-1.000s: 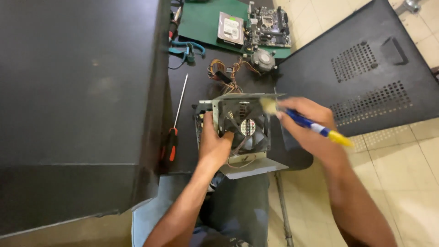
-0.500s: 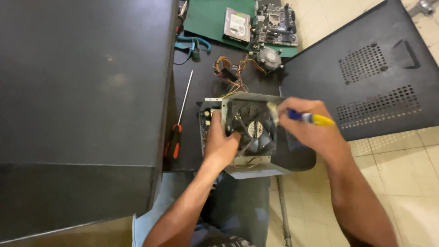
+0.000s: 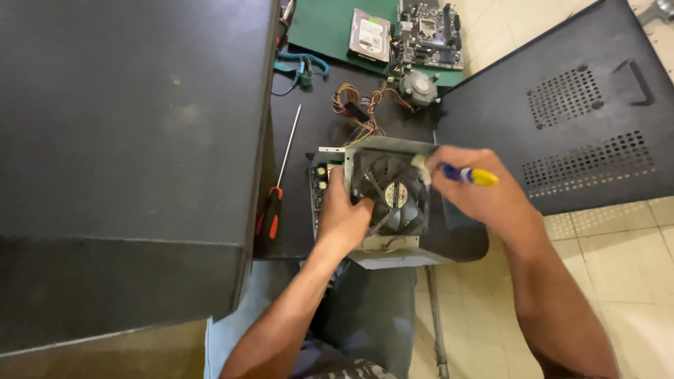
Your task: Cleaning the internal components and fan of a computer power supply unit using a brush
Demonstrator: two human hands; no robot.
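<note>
A grey metal power supply cover [image 3: 390, 150] with a black fan [image 3: 394, 195] stands tilted over the open power supply box [image 3: 321, 184] on a black table. My left hand [image 3: 344, 214] grips the cover's left edge beside the fan. My right hand [image 3: 477, 200] holds a brush with a blue and yellow handle [image 3: 472, 175]; its pale bristles [image 3: 420, 166] touch the fan's upper right corner. A bundle of coloured wires [image 3: 361, 112] runs from the box toward the back.
A long screwdriver with a red and black handle [image 3: 275, 196] lies left of the box. A large black computer case [image 3: 126, 140] fills the left. A black side panel [image 3: 562, 112] lies right. A hard drive [image 3: 371, 35], motherboard [image 3: 428, 31] and round cooler [image 3: 418, 87] sit at the back.
My right hand has swept the brush from the fan's right side up to its upper right corner. My left hand has kept its grip on the cover.
</note>
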